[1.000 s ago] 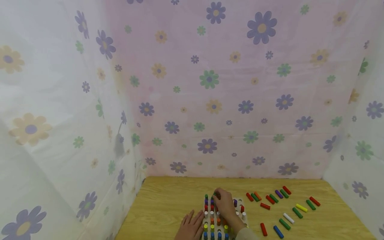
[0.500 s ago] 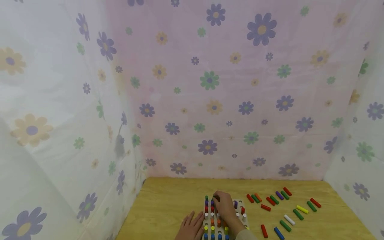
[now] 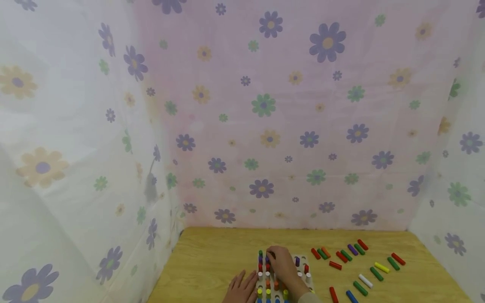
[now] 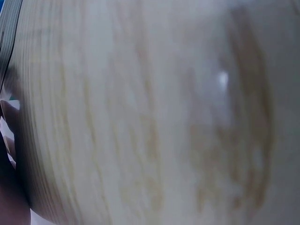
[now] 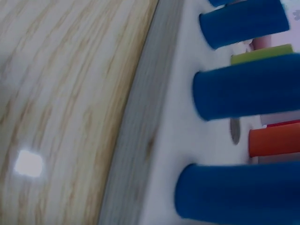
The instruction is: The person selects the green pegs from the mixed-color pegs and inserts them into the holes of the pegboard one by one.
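A pale pegboard (image 5: 161,187) with rows of coloured round pegs lies at the bottom middle of the head view. My right hand (image 3: 284,267) reaches over it, thumb and fingertips pinching a green peg at the back row, just behind a purple peg (image 3: 267,259); the fingers mostly cover the green one. Flat on the table by the board's left edge rests my left hand (image 3: 241,288), fingers spread. Yellow pegs (image 3: 259,293) and white pegs (image 3: 260,275) stand in their rows. Thick blue pegs (image 5: 248,89) fill the right wrist view.
To the board's right, loose pegs lie scattered on the wooden table (image 3: 212,252): red (image 3: 335,265), green (image 3: 377,274), yellow (image 3: 382,267), white (image 3: 365,280), blue (image 3: 351,296) and others. A flowered curtain (image 3: 223,105) closes off the back and sides.
The head view has tilted up slightly, so the table sits lower. My right hand stays at the back row, its fingertips now covering the green peg more. The left hand keeps its place.
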Motion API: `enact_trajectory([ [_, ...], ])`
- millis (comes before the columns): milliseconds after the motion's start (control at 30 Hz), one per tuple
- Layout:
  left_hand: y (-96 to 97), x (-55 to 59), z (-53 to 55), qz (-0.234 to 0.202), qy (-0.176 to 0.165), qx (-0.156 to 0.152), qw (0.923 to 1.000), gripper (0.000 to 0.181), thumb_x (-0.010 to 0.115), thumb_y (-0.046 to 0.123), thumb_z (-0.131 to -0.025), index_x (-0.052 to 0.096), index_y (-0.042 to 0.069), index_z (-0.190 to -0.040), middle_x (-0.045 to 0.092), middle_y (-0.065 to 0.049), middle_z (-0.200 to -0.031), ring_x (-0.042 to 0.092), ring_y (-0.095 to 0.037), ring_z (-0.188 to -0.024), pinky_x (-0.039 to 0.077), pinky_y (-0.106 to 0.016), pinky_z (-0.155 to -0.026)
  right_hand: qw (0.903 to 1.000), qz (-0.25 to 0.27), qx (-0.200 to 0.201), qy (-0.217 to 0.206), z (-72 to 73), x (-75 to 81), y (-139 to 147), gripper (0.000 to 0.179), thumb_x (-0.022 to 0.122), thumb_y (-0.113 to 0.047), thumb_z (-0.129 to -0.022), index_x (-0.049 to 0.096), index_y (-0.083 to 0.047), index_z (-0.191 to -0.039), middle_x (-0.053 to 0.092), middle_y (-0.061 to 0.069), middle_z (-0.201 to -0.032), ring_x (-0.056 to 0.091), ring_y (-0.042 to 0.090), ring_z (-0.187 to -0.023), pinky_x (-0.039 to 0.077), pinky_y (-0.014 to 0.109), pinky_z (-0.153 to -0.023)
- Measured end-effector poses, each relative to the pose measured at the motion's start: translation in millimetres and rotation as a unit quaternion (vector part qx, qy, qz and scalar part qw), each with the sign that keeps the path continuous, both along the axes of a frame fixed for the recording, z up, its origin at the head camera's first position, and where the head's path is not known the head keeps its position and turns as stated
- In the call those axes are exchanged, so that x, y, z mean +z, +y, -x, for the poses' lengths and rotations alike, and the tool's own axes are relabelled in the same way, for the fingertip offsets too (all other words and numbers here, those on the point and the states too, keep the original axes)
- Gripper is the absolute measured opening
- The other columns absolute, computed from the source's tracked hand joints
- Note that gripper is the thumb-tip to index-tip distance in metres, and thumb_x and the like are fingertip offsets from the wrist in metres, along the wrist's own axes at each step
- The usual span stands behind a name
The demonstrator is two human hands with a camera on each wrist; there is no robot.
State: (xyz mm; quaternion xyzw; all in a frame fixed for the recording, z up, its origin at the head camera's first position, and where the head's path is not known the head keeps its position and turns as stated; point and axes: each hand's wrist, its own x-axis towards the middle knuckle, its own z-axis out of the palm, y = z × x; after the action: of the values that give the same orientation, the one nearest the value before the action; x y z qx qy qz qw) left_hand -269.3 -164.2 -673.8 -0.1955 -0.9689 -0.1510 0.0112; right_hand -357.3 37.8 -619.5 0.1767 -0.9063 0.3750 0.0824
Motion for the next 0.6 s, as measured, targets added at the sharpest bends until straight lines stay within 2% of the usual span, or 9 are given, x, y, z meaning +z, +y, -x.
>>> enact_trajectory([
  [100,-0.6,0.8,-1.5,0.008,0.007,-0.004,0.9999,0.060,0.018,0.054,-0.111,0.047,0.027,-0.156,0.046,0.012,-0.157,0.042,-0.035,-0.144,0.040,-0.061,-0.109,0.9999,0.009,0.005,-0.002,-1.0,2.0,1,0.010,0.069,-0.011,-0.099,0.077,-0.007,-0.103,0.074,0.000,-0.094,0.068,0.014,-0.083,0.059,0.037,-0.070],
  [200,-0.4,2.2,-3.0,0.017,0.011,-0.004,0.9998,0.061,0.019,0.055,-0.111,0.048,0.026,-0.156,0.046,0.012,-0.157,0.043,-0.034,-0.144,0.041,-0.060,-0.109,0.9986,0.040,0.022,-0.027,-1.7,6.7,3,0.014,0.066,-0.010,-0.100,0.075,-0.002,-0.106,0.074,0.002,-0.096,0.068,0.016,-0.084,0.059,0.036,-0.071],
  [333,2.1,3.4,-2.7,0.012,0.011,-0.002,0.9999,0.062,0.017,0.056,-0.111,0.048,0.027,-0.156,0.047,0.012,-0.157,0.043,-0.035,-0.144,0.041,-0.061,-0.109,0.9928,0.099,0.032,-0.061,-3.6,18.0,8,0.023,0.063,-0.009,-0.101,0.071,0.008,-0.116,0.073,0.011,-0.103,0.070,0.023,-0.092,0.061,0.041,-0.077],
  [400,3.6,3.8,-2.1,0.010,0.003,0.001,0.9999,0.064,0.015,0.058,-0.110,0.048,0.028,-0.156,0.046,0.013,-0.157,0.042,-0.035,-0.144,0.040,-0.061,-0.110,0.9912,0.113,0.032,-0.061,-5.5,24.6,11,0.026,0.062,-0.009,-0.102,0.069,0.009,-0.119,0.073,0.014,-0.106,0.070,0.028,-0.096,0.061,0.045,-0.081],
  [600,4.1,5.6,-0.7,0.010,-0.019,0.012,0.9997,0.067,0.014,0.060,-0.109,0.047,0.026,-0.156,0.045,0.011,-0.159,0.041,-0.037,-0.145,0.037,-0.062,-0.113,0.9932,0.092,0.059,-0.040,-13.6,48.5,22,0.030,0.061,-0.019,-0.105,0.067,0.004,-0.123,0.071,0.014,-0.116,0.068,0.032,-0.106,0.059,0.047,-0.089],
])
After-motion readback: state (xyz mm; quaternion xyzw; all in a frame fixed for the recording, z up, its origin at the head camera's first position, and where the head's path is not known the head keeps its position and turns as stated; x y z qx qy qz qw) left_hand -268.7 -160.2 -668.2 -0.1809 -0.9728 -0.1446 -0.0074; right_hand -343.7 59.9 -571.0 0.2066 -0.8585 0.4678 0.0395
